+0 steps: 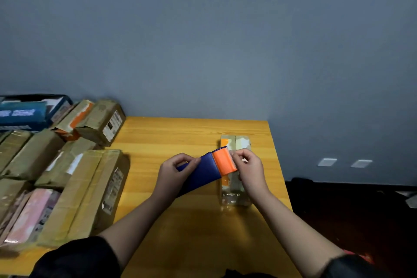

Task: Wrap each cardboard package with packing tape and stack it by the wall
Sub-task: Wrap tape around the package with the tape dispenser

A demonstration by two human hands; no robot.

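Observation:
A blue tape dispenser (203, 170) with an orange cutter head (223, 161) is held above the wooden table (180, 137). My left hand (174, 172) grips its blue body. My right hand (249, 168) pinches the clear tape end at the orange cutter. Beneath both lies a small cardboard package (235, 187), long and narrow, partly covered in shiny tape, with an orange patch on its top.
Several cardboard packages (85, 194) are piled on the left side of the table, with more boxes and a blue carton (24, 113) behind them against the grey wall (203, 40). The table's right edge drops to a dark floor (349, 210).

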